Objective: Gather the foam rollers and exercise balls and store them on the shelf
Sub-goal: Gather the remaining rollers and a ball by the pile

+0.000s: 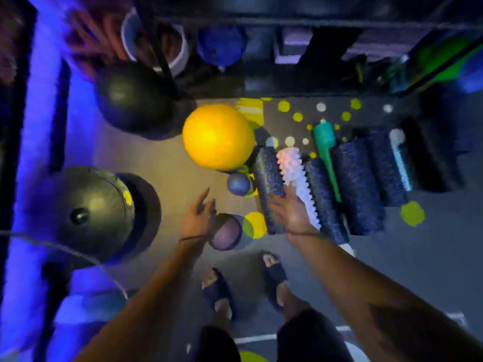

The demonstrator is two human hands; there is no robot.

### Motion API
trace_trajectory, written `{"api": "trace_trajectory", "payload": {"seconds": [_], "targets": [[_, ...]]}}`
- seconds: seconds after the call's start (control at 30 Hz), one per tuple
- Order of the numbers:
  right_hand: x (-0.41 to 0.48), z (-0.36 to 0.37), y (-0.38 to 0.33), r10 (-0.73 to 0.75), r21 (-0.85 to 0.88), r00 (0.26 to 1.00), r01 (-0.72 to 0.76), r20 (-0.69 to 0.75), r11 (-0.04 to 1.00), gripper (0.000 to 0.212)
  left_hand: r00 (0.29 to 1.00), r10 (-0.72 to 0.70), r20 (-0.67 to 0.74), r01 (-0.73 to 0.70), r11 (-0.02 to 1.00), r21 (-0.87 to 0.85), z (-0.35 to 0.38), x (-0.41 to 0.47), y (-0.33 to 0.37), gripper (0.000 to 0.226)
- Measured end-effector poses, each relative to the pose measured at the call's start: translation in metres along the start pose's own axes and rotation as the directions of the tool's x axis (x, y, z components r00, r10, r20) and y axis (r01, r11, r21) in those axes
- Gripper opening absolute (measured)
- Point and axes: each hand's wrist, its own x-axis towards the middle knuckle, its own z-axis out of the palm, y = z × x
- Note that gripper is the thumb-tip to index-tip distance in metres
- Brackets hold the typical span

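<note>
Several foam rollers lie side by side on the floor: a dark speckled roller (268,178), a white knobbly roller (294,176), more dark ones (358,184) and a teal stick roller (326,147). A big yellow ball (218,137) sits left of them, with a small blue ball (238,184) and a purple ball (226,232) nearer me. Two large black balls (133,97) (91,212) are at the left. My left hand (198,215) hovers open just left of the purple ball. My right hand (290,212) reaches with spread fingers onto the near ends of the speckled and white rollers.
The dark shelf (261,87) runs along the top and holds a blue ball (220,45), a white-rimmed tub (180,50) and a green item (439,64). Coloured dots mark the floor. My sandalled feet (217,288) stand below the balls. The view is blurred.
</note>
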Motion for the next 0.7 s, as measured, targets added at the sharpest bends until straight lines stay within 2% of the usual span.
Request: {"api": "trace_trajectory", "payload": {"seconds": [0.03,0.1,0.13,0.2,0.33,0.43,0.5,0.7], "targets": [[-0.029,-0.013,-0.026,-0.075,0.063,0.997,0.073,0.026,0.995,0.056,0.994,0.104,0.022,-0.104,0.993,0.046,-0.003,-0.026,0.031,0.041],[-0.096,-0.036,-0.082,-0.213,0.142,0.975,0.202,0.064,0.969,0.054,0.984,0.172,0.051,-0.175,0.982,0.071,-0.005,-0.077,0.091,0.037],[-0.119,-0.046,-0.099,-0.262,0.166,0.965,0.253,0.033,0.953,0.053,0.976,0.195,0.098,-0.203,0.976,0.075,-0.002,-0.098,0.117,0.033],[-0.152,-0.069,-0.118,-0.318,0.186,0.948,0.311,0.012,0.932,0.056,0.942,0.281,0.183,-0.297,0.953,0.065,0.012,-0.142,0.162,0.025],[-0.199,-0.138,-0.139,-0.398,0.149,0.916,0.387,0.05,0.91,0.049,0.883,0.415,0.216,-0.423,0.906,-0.013,0.061,-0.211,0.215,0.017],[-0.23,-0.221,-0.148,-0.459,0.061,0.887,0.456,0.051,0.888,0.036,0.853,0.486,0.193,-0.483,0.873,-0.064,0.129,-0.254,0.251,0.016],[-0.241,-0.288,-0.151,-0.5,0.038,0.866,0.5,-0.016,0.865,0.03,0.835,0.511,0.206,-0.501,0.86,-0.101,0.186,-0.289,0.271,0.017],[-0.234,-0.489,-0.146,-0.595,-0.158,0.771,0.574,-0.226,0.804,0.038,0.773,0.563,0.293,-0.542,0.826,-0.156,0.359,-0.352,0.311,0.016]]}}
